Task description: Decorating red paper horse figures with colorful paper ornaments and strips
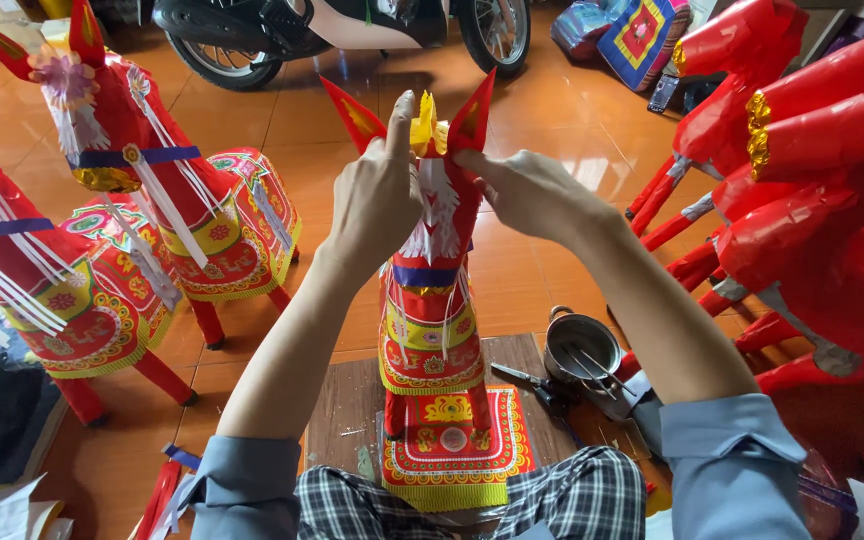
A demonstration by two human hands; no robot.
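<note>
A red paper horse (432, 330) with pointed ears, white fringe and a patterned saddle cloth stands on a low wooden board (347, 400) in front of me. My left hand (377, 195) grips the left side of its head, thumb raised against a yellow paper ornament (424, 125) between the ears. From the right, my right hand (527, 190) pinches the head just under the right ear. Both hands touch the horse's head.
Two finished decorated paper horses (152, 200) stand at left. Several plain red paper horses (802, 180) are stacked at right. A metal pot (580, 345) and scissors (542, 385) lie on the board's right. A motorbike (332, 30) is parked behind.
</note>
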